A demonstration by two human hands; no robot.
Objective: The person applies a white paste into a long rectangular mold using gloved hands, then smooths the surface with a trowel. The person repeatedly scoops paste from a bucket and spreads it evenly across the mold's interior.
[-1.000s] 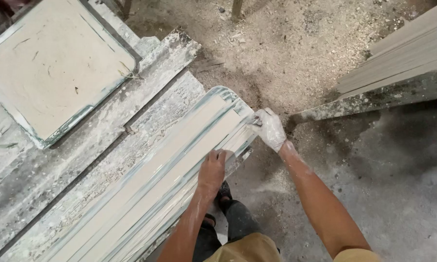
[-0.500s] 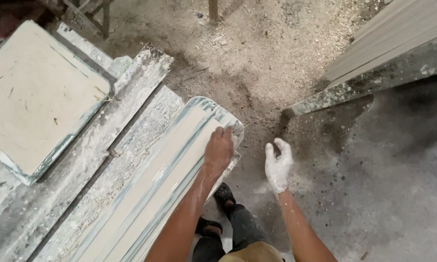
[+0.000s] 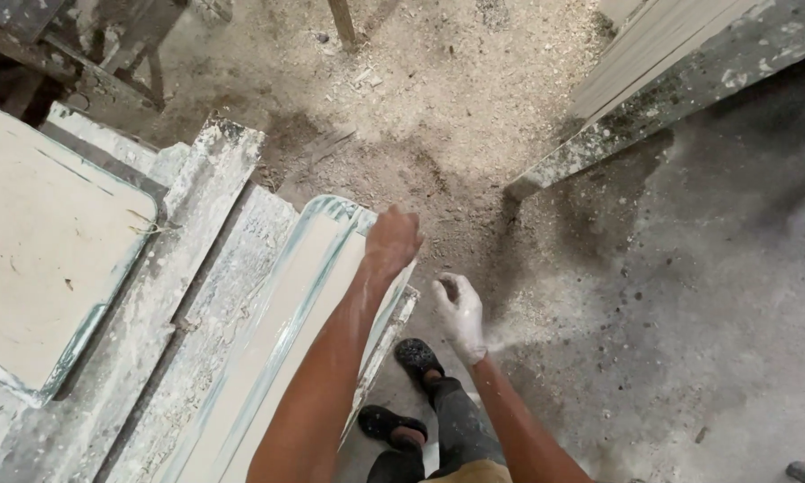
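Note:
My left hand (image 3: 391,238) rests on the far corner of the top pale board in a stack of long boards (image 3: 282,344) lying on a dusty metal frame. Its fingers curl over the board's end edge. My right hand (image 3: 460,313), coated in white dust, hangs free beside the stack's end, fingers loosely apart and holding nothing. My dark shoes (image 3: 417,358) stand on the floor just below it.
A square pale slab (image 3: 45,255) with greenish edges lies at the left. Dusty metal rails (image 3: 201,206) run under the stack. A leaning stack of boards on a grey beam (image 3: 661,85) fills the upper right. Sawdust covers the floor (image 3: 420,98).
My right hand has let go of the stack's end and dropped away to the right. My left hand slid forward to the top board's far corner. The view tilted toward the floor.

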